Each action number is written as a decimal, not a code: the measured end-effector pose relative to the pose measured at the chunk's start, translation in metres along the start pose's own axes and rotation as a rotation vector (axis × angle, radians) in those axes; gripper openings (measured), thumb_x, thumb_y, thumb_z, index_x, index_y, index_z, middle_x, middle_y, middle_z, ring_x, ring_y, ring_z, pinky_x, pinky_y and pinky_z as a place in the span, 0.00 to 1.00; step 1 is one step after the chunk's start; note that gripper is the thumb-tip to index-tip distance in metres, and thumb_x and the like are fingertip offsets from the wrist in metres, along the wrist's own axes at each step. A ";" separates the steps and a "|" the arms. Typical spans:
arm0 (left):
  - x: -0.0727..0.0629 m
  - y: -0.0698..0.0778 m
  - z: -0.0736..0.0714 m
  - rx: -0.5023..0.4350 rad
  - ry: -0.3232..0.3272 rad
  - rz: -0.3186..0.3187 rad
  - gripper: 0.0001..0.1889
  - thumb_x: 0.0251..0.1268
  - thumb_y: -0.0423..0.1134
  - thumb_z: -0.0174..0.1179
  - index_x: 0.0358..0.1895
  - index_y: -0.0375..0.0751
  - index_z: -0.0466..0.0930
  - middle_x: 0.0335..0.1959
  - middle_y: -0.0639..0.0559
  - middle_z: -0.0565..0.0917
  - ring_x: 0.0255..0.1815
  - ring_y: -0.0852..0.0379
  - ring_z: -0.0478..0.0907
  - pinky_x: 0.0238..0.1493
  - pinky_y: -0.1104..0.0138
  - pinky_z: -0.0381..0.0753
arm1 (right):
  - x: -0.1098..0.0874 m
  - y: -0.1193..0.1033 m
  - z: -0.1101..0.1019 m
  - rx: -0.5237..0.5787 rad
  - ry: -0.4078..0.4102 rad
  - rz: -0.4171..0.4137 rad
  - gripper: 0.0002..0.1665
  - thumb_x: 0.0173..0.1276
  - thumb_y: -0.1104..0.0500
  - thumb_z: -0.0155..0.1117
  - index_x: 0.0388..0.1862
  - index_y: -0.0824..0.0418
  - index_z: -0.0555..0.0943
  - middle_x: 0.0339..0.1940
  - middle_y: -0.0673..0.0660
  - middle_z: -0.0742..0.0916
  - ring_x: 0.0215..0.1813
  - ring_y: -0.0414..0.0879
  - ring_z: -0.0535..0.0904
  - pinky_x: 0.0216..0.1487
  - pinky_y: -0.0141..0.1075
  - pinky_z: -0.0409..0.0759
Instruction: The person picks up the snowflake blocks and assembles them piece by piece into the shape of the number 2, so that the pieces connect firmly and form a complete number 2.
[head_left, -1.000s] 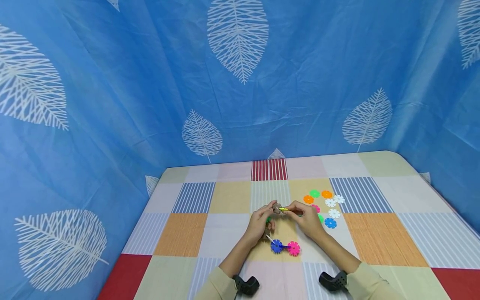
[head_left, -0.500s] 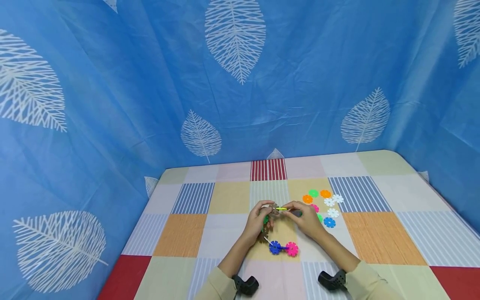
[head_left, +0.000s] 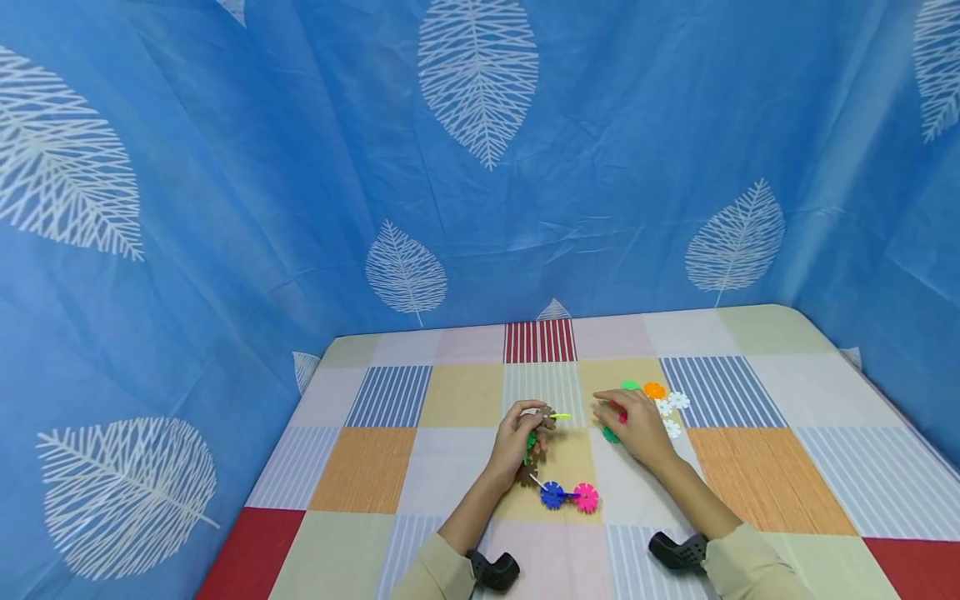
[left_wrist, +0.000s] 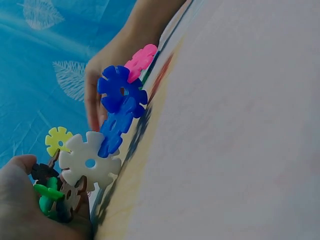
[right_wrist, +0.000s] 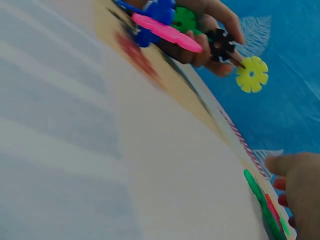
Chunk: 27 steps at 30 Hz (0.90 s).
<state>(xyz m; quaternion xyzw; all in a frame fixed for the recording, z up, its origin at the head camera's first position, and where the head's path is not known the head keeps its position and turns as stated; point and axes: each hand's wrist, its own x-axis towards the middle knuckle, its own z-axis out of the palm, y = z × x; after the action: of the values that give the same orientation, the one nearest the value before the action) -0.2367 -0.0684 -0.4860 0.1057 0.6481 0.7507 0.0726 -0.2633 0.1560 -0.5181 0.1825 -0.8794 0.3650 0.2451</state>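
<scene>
My left hand (head_left: 513,443) grips a chain of notched plastic snowflake discs slotted into each other. A yellow disc (left_wrist: 59,141) forms its upper end, beside a dark brown one (head_left: 549,417). Lower down come a green disc (left_wrist: 48,193), a white disc (left_wrist: 85,159), blue discs (head_left: 552,495) and a pink disc (head_left: 586,497) at the other end. The left fingers partly hide the brown and green pieces. My right hand (head_left: 637,427) is over the loose discs, its fingers extended and apart from the chain. A loose green disc (head_left: 611,434) lies by its fingertips.
More loose discs lie around the right hand: an orange disc (head_left: 655,390), a green disc (head_left: 629,385) and white discs (head_left: 678,400). The hand covers some others. A patchwork cloth (head_left: 465,392) covers the table, and a blue leaf-print curtain (head_left: 585,233) hangs behind.
My right hand has let go of the yellow disc, which stays on the chain. It has moved right, over the loose discs. The left hand still holds the chain in about the same place.
</scene>
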 end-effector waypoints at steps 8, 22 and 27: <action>-0.002 0.001 0.002 0.001 0.011 -0.011 0.14 0.70 0.32 0.46 0.54 0.29 0.69 0.38 0.23 0.77 0.17 0.60 0.73 0.21 0.73 0.73 | -0.001 0.012 -0.011 -0.190 0.028 0.102 0.21 0.50 0.60 0.73 0.44 0.67 0.83 0.38 0.66 0.82 0.39 0.60 0.76 0.37 0.54 0.74; -0.002 0.003 0.002 0.010 -0.022 0.002 0.18 0.71 0.33 0.46 0.59 0.29 0.68 0.39 0.19 0.75 0.17 0.59 0.73 0.21 0.73 0.73 | -0.002 0.013 -0.008 -0.208 0.016 0.145 0.18 0.52 0.60 0.71 0.41 0.68 0.80 0.37 0.64 0.79 0.40 0.59 0.71 0.36 0.51 0.69; -0.003 0.002 0.002 -0.002 -0.027 0.006 0.17 0.71 0.32 0.45 0.58 0.28 0.69 0.39 0.18 0.73 0.18 0.59 0.73 0.21 0.73 0.74 | -0.002 0.013 -0.007 -0.123 0.022 0.162 0.19 0.52 0.63 0.71 0.42 0.66 0.76 0.32 0.60 0.80 0.36 0.55 0.73 0.35 0.47 0.72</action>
<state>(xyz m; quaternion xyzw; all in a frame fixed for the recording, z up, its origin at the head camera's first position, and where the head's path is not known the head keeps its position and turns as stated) -0.2336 -0.0674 -0.4835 0.1178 0.6460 0.7500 0.0791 -0.2658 0.1697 -0.5224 0.0916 -0.9093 0.3308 0.2351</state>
